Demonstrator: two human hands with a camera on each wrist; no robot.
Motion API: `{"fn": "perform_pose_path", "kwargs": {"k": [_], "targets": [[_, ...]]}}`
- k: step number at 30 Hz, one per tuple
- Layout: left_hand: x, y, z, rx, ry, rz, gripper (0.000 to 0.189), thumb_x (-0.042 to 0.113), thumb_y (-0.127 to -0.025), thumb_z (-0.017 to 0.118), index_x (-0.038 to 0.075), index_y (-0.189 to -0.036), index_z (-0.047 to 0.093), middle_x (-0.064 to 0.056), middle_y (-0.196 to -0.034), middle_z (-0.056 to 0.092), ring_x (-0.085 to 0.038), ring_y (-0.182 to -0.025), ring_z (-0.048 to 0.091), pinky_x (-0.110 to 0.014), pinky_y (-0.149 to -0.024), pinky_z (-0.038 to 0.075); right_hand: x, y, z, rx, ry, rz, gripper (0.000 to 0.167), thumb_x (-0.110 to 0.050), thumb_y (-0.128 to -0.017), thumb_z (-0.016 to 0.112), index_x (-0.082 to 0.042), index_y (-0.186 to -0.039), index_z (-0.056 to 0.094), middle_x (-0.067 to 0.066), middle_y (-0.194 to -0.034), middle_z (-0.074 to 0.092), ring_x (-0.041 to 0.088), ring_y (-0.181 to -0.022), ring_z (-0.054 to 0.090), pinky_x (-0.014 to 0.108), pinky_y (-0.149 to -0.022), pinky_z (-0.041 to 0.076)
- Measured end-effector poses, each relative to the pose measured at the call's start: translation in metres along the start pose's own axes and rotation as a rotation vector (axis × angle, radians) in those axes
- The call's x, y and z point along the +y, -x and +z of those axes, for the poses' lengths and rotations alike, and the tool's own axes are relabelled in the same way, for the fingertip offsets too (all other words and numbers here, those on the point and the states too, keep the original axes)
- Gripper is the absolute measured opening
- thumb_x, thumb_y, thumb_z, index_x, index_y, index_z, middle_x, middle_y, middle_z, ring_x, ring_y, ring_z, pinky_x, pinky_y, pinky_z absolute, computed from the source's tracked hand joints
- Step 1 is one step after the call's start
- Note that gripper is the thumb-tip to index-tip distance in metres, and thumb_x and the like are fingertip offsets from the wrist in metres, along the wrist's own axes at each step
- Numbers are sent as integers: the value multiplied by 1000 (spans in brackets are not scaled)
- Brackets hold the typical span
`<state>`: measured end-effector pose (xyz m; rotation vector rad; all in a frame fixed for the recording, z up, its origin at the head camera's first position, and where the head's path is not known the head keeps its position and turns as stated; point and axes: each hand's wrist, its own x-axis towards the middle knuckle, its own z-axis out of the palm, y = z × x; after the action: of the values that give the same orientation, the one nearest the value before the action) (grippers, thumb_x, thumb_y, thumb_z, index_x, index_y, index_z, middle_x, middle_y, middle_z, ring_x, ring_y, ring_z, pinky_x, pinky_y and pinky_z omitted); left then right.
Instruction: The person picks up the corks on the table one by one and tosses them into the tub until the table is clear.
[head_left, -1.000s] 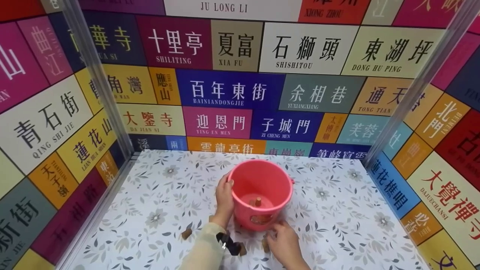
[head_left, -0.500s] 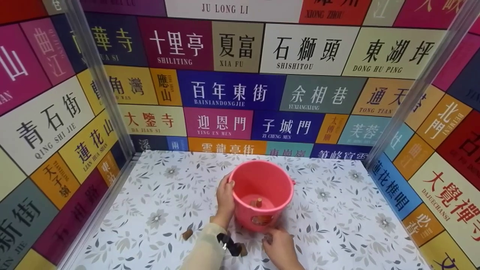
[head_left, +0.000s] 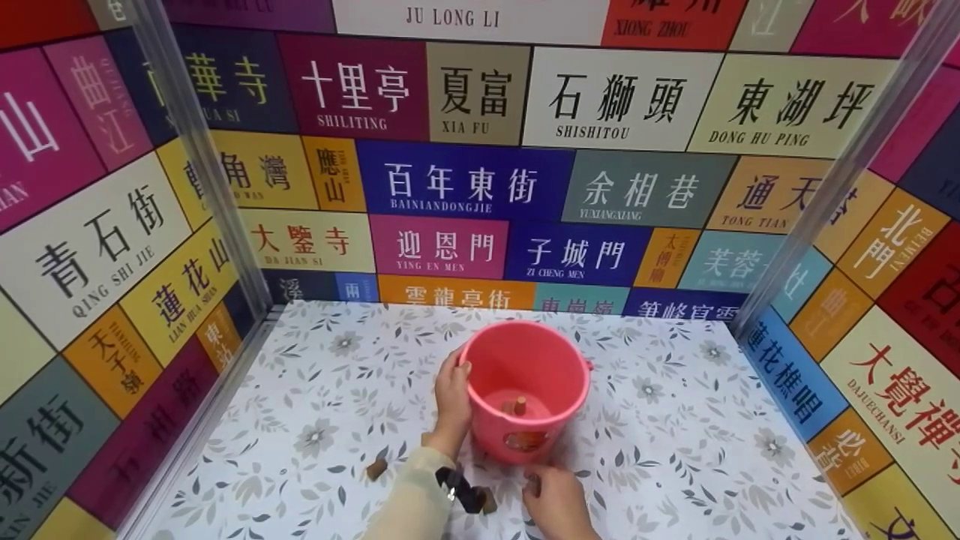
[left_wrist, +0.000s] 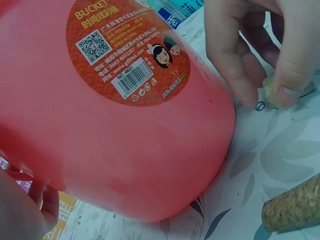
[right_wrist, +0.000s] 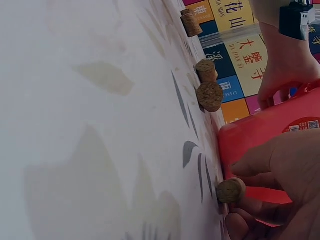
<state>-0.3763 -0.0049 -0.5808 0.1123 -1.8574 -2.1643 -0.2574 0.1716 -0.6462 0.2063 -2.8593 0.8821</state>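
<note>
A pink bucket (head_left: 491,435) stands on the table, its mouth tipped slightly toward me. My left hand (head_left: 451,394) grips its left side, fingers at the rim. Small corks (head_left: 520,406) lie at the bottom inside. Just in front of the bucket's base, my right hand (head_left: 557,501) pinches a cork (right_wrist: 230,191) between thumb and fingers, low at the tabletop. In the left wrist view the thumb covers part of that cork (left_wrist: 270,92). The head view hides it behind the fingers.
One loose cork (head_left: 377,469) lies left of my left forearm. Another cork (head_left: 489,501) shows beside the black wrist strap (head_left: 461,489). The floral-covered table (head_left: 315,375) is bounded by printed panels (head_left: 457,180) at the back and both sides.
My right hand has drawn slightly back from the bucket's base, and its fingers now hide the cork from the head view. The left hand keeps its grip on the bucket.
</note>
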Motion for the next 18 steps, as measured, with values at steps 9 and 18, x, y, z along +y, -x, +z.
{"fn": "perform_pose_path", "kwargs": {"k": [9,18], "targets": [[-5,-2,-1,-5,-7,28,43,12,-106,46,2,-144,63,-18,-147,65,-34,-137,62,-49,-118,50,-1,1,2,4,10,-1,15,-3,-72,77,-14,-81,74,-6,-72,56,9,-68,52,29,-62,47],[-5,-3,-1,-6,-18,15,45,13,-105,45,2,-146,62,-17,-149,64,-34,-139,61,-49,-119,49,-2,1,1,-8,0,-3,15,-1,-73,76,-14,-80,72,-4,-74,57,10,-67,51,29,-61,45]]}}
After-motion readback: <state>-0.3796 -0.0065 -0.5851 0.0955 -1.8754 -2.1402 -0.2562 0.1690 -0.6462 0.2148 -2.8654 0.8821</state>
